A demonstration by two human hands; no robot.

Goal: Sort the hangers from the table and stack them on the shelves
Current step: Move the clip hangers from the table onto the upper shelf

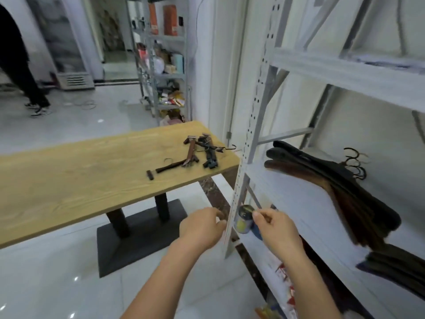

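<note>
Hands low, in front of the body. Left hand (202,226) has its fingers loosely curled and is grasping nothing; it sits just beside the perforated upright of the shelf rack (250,134). Right hand (273,229) reaches in over a lower shelf with thumb and forefinger drawn together. Blur hides whether it pinches anything, so I cannot tell.

Just left of the right thumb a small tin (243,219) stands upright on that shelf. It has a yellow patch on its side, but no lettering can be read.

One shelf up, the stacked hangers (333,178) lie flat in a pile, dark and brown wood, with their hooks bunched toward the wall. A second dark pile (395,265) lies at the near right.

On the wooden bench (92,171), at its far right corner, the clip hangers (197,155) lie in a loose tangle, brown and black. One hook overhangs the edge toward the rack.

Across the room a far rack (170,65) holds orange boxes (170,19); their print is too small to read. Another person's legs (23,77) show at the far left.
</note>
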